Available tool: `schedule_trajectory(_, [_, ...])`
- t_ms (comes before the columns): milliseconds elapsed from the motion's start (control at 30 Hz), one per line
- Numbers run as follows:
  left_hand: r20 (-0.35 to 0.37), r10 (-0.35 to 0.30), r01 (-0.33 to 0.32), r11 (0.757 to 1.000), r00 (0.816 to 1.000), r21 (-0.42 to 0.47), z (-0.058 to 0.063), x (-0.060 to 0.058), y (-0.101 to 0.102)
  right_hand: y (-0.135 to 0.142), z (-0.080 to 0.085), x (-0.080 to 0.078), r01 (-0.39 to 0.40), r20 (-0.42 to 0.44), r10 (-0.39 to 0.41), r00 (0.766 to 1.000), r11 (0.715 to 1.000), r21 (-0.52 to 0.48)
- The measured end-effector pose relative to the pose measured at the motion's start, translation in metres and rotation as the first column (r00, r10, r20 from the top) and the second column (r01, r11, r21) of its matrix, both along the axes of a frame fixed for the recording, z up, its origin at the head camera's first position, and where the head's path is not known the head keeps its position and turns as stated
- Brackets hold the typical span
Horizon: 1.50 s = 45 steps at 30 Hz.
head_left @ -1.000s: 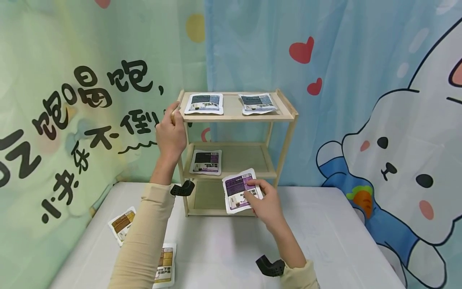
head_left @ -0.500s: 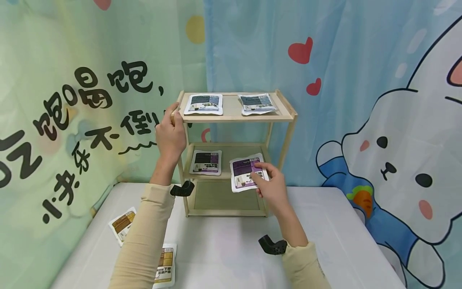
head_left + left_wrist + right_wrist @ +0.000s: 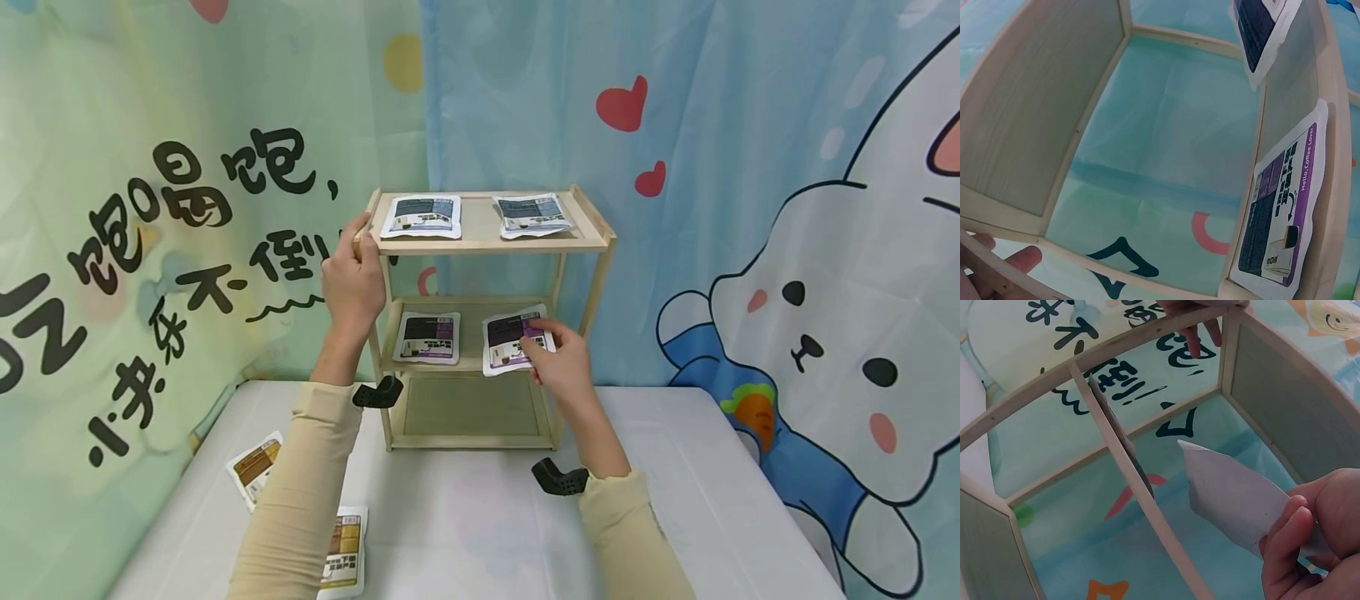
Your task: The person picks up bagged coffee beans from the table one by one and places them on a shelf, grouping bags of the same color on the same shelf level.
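Note:
My left hand [image 3: 354, 279] grips the upper left corner of a small three-tier wooden shelf rack [image 3: 491, 247]. In the head view my right hand [image 3: 564, 362] pinches the right side of a flat white-and-purple sachet [image 3: 501, 343] between thumb and fingers. That sachet overlaps the front right of the middle tier, slightly tilted; its plain pale back [image 3: 1235, 500] faces the right wrist camera. A matching purple sachet [image 3: 427, 337] lies on the middle tier's left side, its "Hello, Coffee Lover" print legible in the left wrist view.
Two blue-and-white sachets, a left one [image 3: 422, 217] and a right one [image 3: 532, 215], lie on the top tier. Two brown-and-white sachets, one farther [image 3: 255, 467] and one nearer [image 3: 345, 546], lie on the white table [image 3: 450, 517], partly behind the left sleeve. Printed curtains [image 3: 510, 100] stand behind.
My right hand has lifted the purple sachet from in front of the bottom tier up and slightly right to the middle tier. The left hand has stayed on the rack's corner.

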State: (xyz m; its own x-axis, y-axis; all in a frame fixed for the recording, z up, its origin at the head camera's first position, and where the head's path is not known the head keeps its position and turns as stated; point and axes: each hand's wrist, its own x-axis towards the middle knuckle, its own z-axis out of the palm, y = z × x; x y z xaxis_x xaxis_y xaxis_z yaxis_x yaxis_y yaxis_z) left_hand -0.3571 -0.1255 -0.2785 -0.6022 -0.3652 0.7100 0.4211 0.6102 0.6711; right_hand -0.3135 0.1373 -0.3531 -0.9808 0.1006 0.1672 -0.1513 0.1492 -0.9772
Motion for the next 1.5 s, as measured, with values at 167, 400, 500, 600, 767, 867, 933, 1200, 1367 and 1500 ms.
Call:
schedule_trajectory(167, [0.001,0.005,-0.005,1.0,1.0,0.0,0.0,-0.001,0.0,-0.003,0.003,-0.008,0.018,0.022,-0.018,1.0,1.0,0.024])
schedule_trajectory(400, [0.007,-0.002,0.002,1.0,1.0,-0.009,-0.001,-0.002,-0.001,-0.003,0.008,-0.02,0.001,0.029,-0.003,1.0,0.998,0.06])
schedule_trajectory(500, [0.007,-0.005,0.005,1.0,1.0,-0.007,-0.001,-0.003,-0.001,-0.002,0.008,-0.025,-0.007,0.025,0.005,1.0,0.997,0.082])
schedule_trajectory(600, [0.005,-0.003,0.003,1.0,1.0,-0.007,-0.001,-0.003,-0.001,0.0,0.008,-0.029,-0.024,0.037,0.021,0.999,0.996,0.089])
schedule_trajectory(767, [0.007,0.0,0.0,1.0,1.0,-0.01,-0.001,-0.003,-0.001,0.001,0.007,-0.034,-0.069,0.062,0.065,0.996,0.996,0.063])
schedule_trajectory(867, [0.01,-0.001,0.001,1.0,1.0,-0.009,-0.001,-0.002,-0.001,0.002,0.007,-0.038,-0.076,0.075,0.071,0.995,0.994,0.073])
schedule_trajectory(933, [0.008,-0.004,0.004,1.0,1.0,-0.007,-0.001,-0.002,-0.001,0.002,0.007,-0.04,-0.066,0.083,0.057,0.995,0.992,0.107])
schedule_trajectory(1200, [-0.007,-0.005,0.005,1.0,1.0,-0.004,-0.001,-0.003,-0.001,0.0,0.007,-0.041,0.014,0.042,-0.026,0.999,0.966,0.257])
schedule_trajectory(1367, [0.015,-0.005,0.006,1.0,1.0,-0.008,-0.002,-0.002,-0.001,-0.002,0.0,-0.037,0.095,-0.025,-0.092,0.995,0.934,0.344])
schedule_trajectory(1500, [0.008,-0.003,0.003,1.0,1.0,-0.011,-0.002,-0.002,-0.001,-0.004,-0.003,-0.035,0.146,-0.061,-0.133,0.989,0.922,0.359])
